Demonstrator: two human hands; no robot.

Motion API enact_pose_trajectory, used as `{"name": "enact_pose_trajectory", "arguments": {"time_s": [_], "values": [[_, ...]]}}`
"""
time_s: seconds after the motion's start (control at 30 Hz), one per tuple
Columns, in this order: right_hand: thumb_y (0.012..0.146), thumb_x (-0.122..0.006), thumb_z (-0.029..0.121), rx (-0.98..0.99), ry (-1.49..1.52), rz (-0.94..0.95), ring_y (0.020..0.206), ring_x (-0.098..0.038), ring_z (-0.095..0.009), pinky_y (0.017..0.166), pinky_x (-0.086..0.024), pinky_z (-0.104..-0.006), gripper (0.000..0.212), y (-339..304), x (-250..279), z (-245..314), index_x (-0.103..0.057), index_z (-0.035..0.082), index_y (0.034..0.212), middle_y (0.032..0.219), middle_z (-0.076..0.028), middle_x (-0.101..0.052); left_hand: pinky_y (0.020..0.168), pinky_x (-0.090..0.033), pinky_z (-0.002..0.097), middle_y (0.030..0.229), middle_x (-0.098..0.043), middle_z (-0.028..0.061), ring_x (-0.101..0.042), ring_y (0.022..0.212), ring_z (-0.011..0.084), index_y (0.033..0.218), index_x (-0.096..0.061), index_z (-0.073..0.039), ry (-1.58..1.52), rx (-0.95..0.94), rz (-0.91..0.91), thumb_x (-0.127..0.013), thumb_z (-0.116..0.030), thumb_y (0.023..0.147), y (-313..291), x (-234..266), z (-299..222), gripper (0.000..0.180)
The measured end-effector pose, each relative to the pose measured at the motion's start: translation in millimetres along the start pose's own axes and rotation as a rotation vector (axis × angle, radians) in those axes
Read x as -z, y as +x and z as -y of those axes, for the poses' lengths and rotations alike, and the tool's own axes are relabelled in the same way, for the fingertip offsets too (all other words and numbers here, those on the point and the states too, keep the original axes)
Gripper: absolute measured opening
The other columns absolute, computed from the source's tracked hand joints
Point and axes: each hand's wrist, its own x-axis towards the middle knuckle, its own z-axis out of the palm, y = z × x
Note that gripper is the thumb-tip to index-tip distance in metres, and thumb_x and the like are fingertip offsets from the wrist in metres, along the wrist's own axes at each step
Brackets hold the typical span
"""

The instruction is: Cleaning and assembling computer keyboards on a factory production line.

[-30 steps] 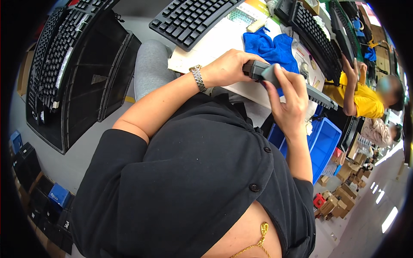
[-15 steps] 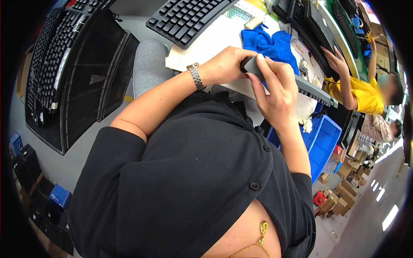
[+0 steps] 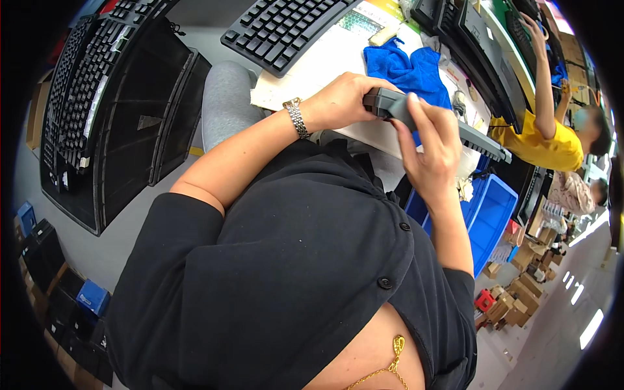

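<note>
Left hand (image 3: pixel 343 102) closed on a dark block (image 3: pixel 382 102), right hand (image 3: pixel 434 146) pinching a grey pad (image 3: pixel 403 114), I have the block between my hands, pad by its right end. Beyond lies a blue cloth (image 3: pixel 408 70); farther, a yellow-shirted co-worker (image 3: pixel 551 148).

No writing can be read. At twelve o'clock, key legends on the black plastic keyboard with square keycaps (image 3: pixel 286 34) are indistinct. Just past twelve, the green-and-white printed sheet showing a keyboard (image 3: pixel 359 23) has print too small to decipher; at ten, so has the greyish rectangular patch on black plastic (image 3: pixel 149 122).
</note>
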Motion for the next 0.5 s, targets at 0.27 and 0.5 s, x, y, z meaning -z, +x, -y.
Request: {"name": "enact_pose_trajectory", "arguments": {"time_s": [0.27, 0.5], "values": [[0.078, -0.074, 0.004, 0.011, 0.011, -0.006, 0.084, -0.059, -0.027, 0.079, -0.050, -0.0369, 0.039, 0.9, 0.5, -3.7, -0.065, -0.005, 0.115, 0.107, -0.014, -0.062, 0.072, -0.053, 0.0312, 0.094, -0.075, 0.0086, -0.066, 0.072, 0.0196, 0.113, -0.070, -0.006, 0.038, -0.005, 0.009, -0.079, -0.001, 0.068, 0.9, 1.5, -4.4, 0.046], [0.079, -0.075, 0.002, -0.003, -0.015, -0.002, 0.085, -0.060, -0.025, 0.078, -0.051, -0.0344, 0.041, 0.5, 5.4, -5.9, -0.065, -0.003, 0.119, 0.106, -0.014, -0.062, 0.071, -0.053, 0.0313, 0.093, -0.075, 0.0088, -0.066, 0.071, 0.0200, 0.112, -0.071, -0.007, 0.004, -0.010, -0.011, -0.079, -0.003, 0.068, 2.2, -0.7, -0.8, 0.045]]}}
